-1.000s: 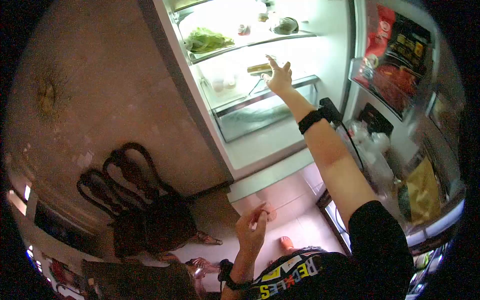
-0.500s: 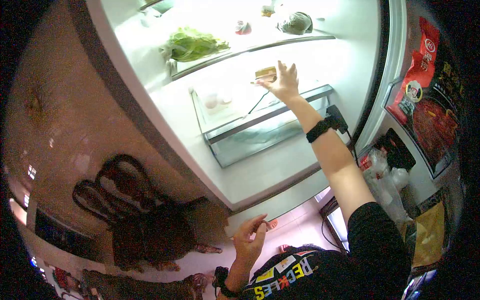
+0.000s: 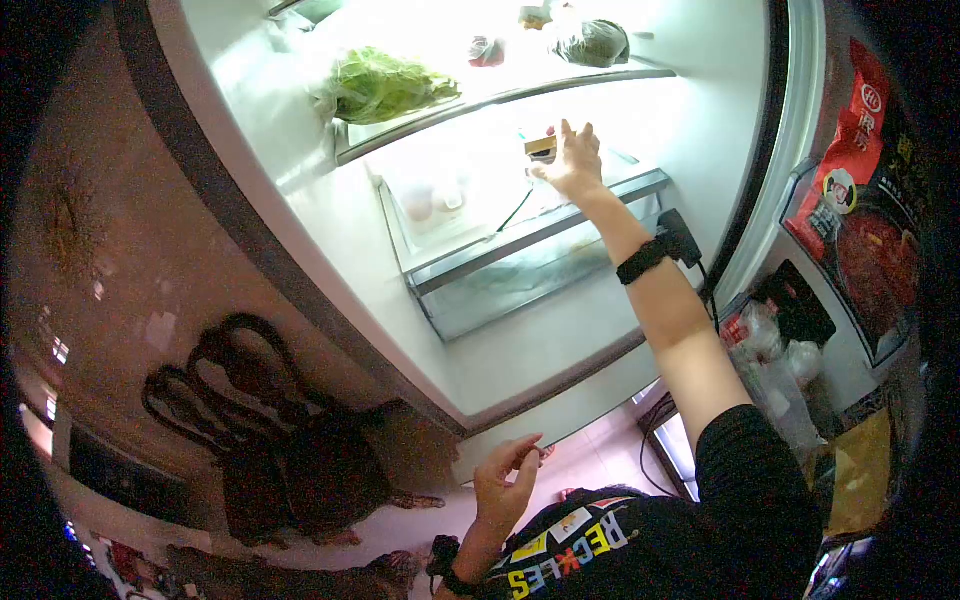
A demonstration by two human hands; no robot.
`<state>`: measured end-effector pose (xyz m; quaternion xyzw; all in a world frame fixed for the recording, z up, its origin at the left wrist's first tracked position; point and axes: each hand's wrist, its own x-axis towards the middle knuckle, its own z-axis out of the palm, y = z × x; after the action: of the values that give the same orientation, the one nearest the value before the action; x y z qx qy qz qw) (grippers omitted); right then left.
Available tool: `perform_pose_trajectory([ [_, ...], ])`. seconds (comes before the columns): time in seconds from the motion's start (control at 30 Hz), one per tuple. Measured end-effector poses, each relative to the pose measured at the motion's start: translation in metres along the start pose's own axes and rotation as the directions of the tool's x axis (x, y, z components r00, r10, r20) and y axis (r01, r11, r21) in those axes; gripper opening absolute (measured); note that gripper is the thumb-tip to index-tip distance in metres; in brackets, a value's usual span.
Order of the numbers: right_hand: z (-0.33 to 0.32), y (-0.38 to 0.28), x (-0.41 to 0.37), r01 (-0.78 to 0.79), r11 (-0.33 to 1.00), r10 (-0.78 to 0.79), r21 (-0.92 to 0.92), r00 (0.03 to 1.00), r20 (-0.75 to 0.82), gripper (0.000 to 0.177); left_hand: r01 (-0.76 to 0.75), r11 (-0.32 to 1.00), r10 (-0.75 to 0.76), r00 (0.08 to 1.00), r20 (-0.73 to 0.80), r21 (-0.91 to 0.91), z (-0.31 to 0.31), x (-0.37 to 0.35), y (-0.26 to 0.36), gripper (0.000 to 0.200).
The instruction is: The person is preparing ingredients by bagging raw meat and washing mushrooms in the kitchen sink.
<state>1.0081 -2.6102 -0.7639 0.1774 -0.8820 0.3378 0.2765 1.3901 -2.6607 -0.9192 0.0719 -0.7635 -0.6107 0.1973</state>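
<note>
Inside the lit fridge, my right hand (image 3: 574, 165) reaches over the clear drawer (image 3: 540, 232), its fingers spread beside a small gold-and-white box (image 3: 541, 147). The box stands just left of the fingertips; whether they touch it is hard to tell in the glare. A dark cord (image 3: 515, 212) runs down from near the box. Low in front of the fridge, my left hand (image 3: 505, 480) hangs with its fingers curled and apart, holding nothing. Pale round items (image 3: 432, 200) show at the drawer's left.
Bagged leafy greens (image 3: 390, 85) and a wrapped dark bundle (image 3: 590, 43) lie on the shelf (image 3: 500, 98) above. Dark wooden chairs (image 3: 300, 440) stand left. Right of the fridge are a red package (image 3: 862, 120) and plastic bags (image 3: 775, 350).
The small box now appears more upright and slightly further right, beside my right hand. My right hand has shifted a little, with its fingers still apart. My left hand has barely moved.
</note>
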Motion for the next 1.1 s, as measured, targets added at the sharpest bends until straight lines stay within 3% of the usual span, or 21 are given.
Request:
perform_pose_trajectory([
  [0.17, -0.002, 0.011, 0.004, -0.035, 0.998, 0.031, 0.049, 0.996, 0.085, 0.076, 0.051, 0.998, -0.051, 0.999, -0.013, -0.041, 0.002, -0.006, -0.010, 0.023],
  [0.43, 0.016, 0.017, 0.011, 0.060, 0.998, -0.060, 0.027, 0.998, -0.012, 0.079, 0.051, 0.997, -0.053, 0.998, -0.035, -0.053, 0.004, -0.010, -0.017, 0.022],
  [0.57, 0.019, 0.017, 0.008, 0.058, 0.998, -0.059, 0.031, 0.998, 0.025, 0.079, 0.037, 0.998, -0.037, 0.999, -0.007, -0.040, 0.004, -0.013, -0.018, 0.022],
  [0.63, 0.022, 0.017, -0.001, 0.119, 0.993, -0.114, 0.018, 0.980, -0.166, 0.081, 0.049, 0.998, -0.050, 0.999, -0.012, -0.038, 0.006, -0.015, -0.017, 0.022],
  [0.67, 0.018, 0.012, -0.006, 0.118, 0.993, -0.114, 0.018, 0.980, -0.166, 0.081, 0.062, 0.997, -0.062, 0.998, -0.015, -0.036, 0.007, -0.016, -0.016, 0.022],
  [0.73, 0.010, 0.002, -0.013, 0.046, 0.989, -0.097, -0.141, 0.920, -0.379, 0.073, 0.057, 0.998, -0.057, 0.998, -0.013, -0.027, 0.006, -0.018, -0.017, 0.022],
  [0.77, 0.003, 0.001, -0.018, 0.045, 0.989, -0.096, -0.141, 0.920, -0.379, 0.073, 0.051, 0.999, -0.051, 0.999, -0.012, -0.019, 0.006, -0.018, -0.018, 0.022],
  [0.83, -0.016, -0.002, -0.030, 0.102, 0.992, -0.119, -0.075, 0.955, -0.273, 0.062, 0.058, 0.998, -0.058, 0.998, -0.017, -0.019, 0.005, -0.018, -0.023, 0.023],
  [0.87, -0.026, -0.008, -0.038, 0.091, 0.993, -0.106, -0.076, 0.969, -0.222, 0.041, 0.065, 0.998, -0.065, 0.998, -0.024, -0.019, 0.005, -0.018, -0.024, 0.023],
  [0.9, -0.021, -0.003, -0.039, 0.090, 0.993, -0.105, -0.076, 0.969, -0.222, 0.041, 0.065, 0.998, -0.066, 0.998, -0.023, -0.019, 0.005, -0.017, -0.024, 0.023],
  [0.97, -0.003, 0.011, -0.039, 0.183, 0.973, -0.181, -0.137, 0.983, 0.031, 0.022, 0.069, 0.998, -0.069, 0.997, -0.017, -0.010, 0.007, -0.016, -0.020, 0.022],
  [1.1, 0.015, 0.014, -0.037, 0.173, 0.956, -0.136, -0.236, 0.977, 0.165, 0.014, 0.100, 0.993, -0.101, 0.995, -0.007, -0.063, 0.011, -0.017, -0.016, 0.020],
])
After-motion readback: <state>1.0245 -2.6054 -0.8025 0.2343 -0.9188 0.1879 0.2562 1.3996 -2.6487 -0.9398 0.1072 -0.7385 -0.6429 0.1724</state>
